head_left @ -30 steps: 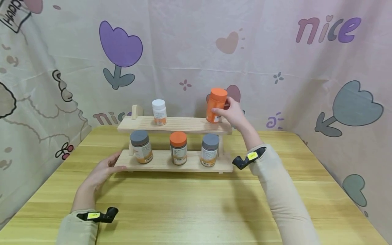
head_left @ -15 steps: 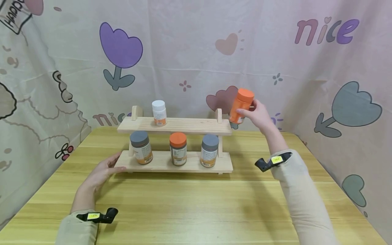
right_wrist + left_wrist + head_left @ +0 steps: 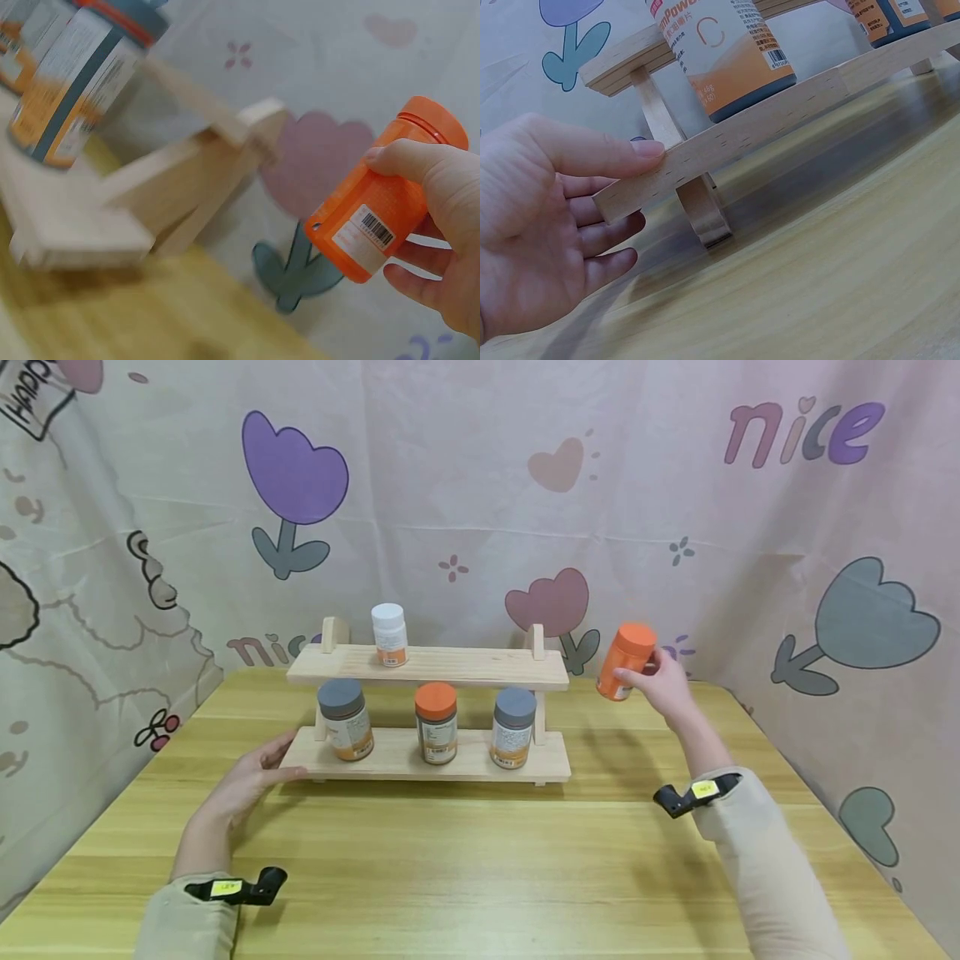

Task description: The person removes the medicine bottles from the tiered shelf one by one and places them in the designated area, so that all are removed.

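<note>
A two-tier wooden rack (image 3: 427,667) stood in the middle of the head view on the yellow-wood worktop (image 3: 480,860), and it lay between the two hands. On its upper shelf, toward the left, stood a white-capped bottle (image 3: 390,634). On the lower shelf stood three jars in a row: a grey-lidded jar (image 3: 344,718) at the left, an orange-lidded jar (image 3: 436,722) in the centre and a second grey-lidded jar (image 3: 513,727) at the right. A pale curtain (image 3: 480,510) printed with tulips and hearts hung behind everything.

The right hand (image 3: 663,685), right of centre in the head view, was curled round an orange bottle (image 3: 626,662), which it held tilted in the air just right of the rack's upper shelf and clear of the worktop. The left hand (image 3: 251,777), at lower left, lay with fingers nearly straight, the thumb pressing on the left end of the lower shelf.

The left wrist view showed what the head view could not: the thumb (image 3: 607,154) lay along the top edge of the board while the fingers (image 3: 604,234) reached under it, beside a small wooden foot (image 3: 703,211). The jar label (image 3: 720,45) there read partly "Power", with a large "C" and a barcode. The right wrist view showed a barcode sticker (image 3: 367,229) low on the orange bottle; the rack there was blurred.

The curtain carried the word "nice" (image 3: 802,433) at upper right.
</note>
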`<state>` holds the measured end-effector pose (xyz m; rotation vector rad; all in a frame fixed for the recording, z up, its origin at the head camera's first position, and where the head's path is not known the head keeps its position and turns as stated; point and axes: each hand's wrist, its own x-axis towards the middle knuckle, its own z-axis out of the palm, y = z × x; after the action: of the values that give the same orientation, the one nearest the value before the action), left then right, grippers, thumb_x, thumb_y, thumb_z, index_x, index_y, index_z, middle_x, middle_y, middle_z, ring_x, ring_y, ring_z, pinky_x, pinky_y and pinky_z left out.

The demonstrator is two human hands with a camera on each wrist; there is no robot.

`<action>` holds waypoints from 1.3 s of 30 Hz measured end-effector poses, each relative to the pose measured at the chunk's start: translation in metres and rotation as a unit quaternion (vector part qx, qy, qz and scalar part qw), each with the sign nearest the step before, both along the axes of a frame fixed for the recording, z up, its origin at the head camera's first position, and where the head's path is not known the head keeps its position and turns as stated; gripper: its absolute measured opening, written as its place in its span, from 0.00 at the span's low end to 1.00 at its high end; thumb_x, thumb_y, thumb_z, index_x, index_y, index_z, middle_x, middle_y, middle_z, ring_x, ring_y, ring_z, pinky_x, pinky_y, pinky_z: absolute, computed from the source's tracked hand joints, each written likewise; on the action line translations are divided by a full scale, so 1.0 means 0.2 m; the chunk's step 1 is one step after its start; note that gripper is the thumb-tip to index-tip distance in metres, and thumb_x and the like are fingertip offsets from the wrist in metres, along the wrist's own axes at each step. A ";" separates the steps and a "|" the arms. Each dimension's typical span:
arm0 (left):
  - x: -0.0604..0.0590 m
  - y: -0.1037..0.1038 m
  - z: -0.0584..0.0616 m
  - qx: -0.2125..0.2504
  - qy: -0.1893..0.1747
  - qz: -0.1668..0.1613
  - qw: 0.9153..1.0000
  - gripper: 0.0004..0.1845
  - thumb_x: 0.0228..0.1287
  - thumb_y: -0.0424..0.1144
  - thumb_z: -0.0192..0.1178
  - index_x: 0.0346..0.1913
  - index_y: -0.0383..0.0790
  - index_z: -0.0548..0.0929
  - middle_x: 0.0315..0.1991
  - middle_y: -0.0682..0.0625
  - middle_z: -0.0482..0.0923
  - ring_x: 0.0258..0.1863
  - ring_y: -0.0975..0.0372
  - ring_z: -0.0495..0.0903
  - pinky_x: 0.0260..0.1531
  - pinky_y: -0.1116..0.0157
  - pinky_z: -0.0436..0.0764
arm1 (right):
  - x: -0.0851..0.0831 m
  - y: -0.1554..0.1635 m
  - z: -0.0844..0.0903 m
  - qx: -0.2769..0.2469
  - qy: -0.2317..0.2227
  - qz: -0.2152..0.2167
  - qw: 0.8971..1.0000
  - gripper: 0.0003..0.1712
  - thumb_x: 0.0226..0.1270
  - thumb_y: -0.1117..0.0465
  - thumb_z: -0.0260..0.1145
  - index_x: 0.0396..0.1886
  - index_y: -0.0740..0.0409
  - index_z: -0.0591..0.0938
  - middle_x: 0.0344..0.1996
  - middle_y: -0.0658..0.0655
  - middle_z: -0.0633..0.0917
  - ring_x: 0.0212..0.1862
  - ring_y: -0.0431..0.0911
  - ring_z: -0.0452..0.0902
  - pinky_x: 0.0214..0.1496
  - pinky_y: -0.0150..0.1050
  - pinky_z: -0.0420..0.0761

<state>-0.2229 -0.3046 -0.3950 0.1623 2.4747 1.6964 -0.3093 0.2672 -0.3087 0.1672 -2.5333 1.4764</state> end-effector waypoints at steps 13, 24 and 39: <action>0.00 0.00 0.02 -0.001 -0.001 0.001 1.000 0.47 0.61 0.41 0.61 0.71 0.29 0.41 0.71 0.33 0.35 0.69 0.40 0.36 0.65 0.42 0.42 | 0.00 -0.02 -0.27 0.006 -0.035 -0.045 0.998 0.36 0.60 0.58 0.66 0.64 0.66 0.64 0.55 0.70 0.72 0.56 0.61 0.69 0.55 0.51 0.71; -0.02 0.00 0.02 -0.004 0.005 -0.006 1.000 0.46 0.62 0.40 0.60 0.71 0.28 0.41 0.72 0.34 0.36 0.69 0.41 0.39 0.65 0.43 0.45 | -0.04 -0.04 -0.39 -0.020 -0.060 -0.049 0.997 0.37 0.57 0.59 0.68 0.63 0.67 0.64 0.54 0.69 0.72 0.55 0.59 0.68 0.57 0.50 0.70; 0.00 0.00 0.01 -0.006 0.002 -0.005 1.000 0.46 0.62 0.38 0.60 0.71 0.29 0.41 0.71 0.33 0.36 0.69 0.40 0.39 0.64 0.43 0.46 | -0.05 -0.04 -0.45 -0.011 -0.034 -0.033 0.999 0.36 0.57 0.60 0.69 0.61 0.71 0.64 0.53 0.71 0.71 0.55 0.60 0.69 0.56 0.49 0.70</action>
<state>-0.2239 -0.3042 -0.3923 0.1775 2.4830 1.6780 -0.3184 0.2597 -0.3987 0.0283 -2.5487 1.5081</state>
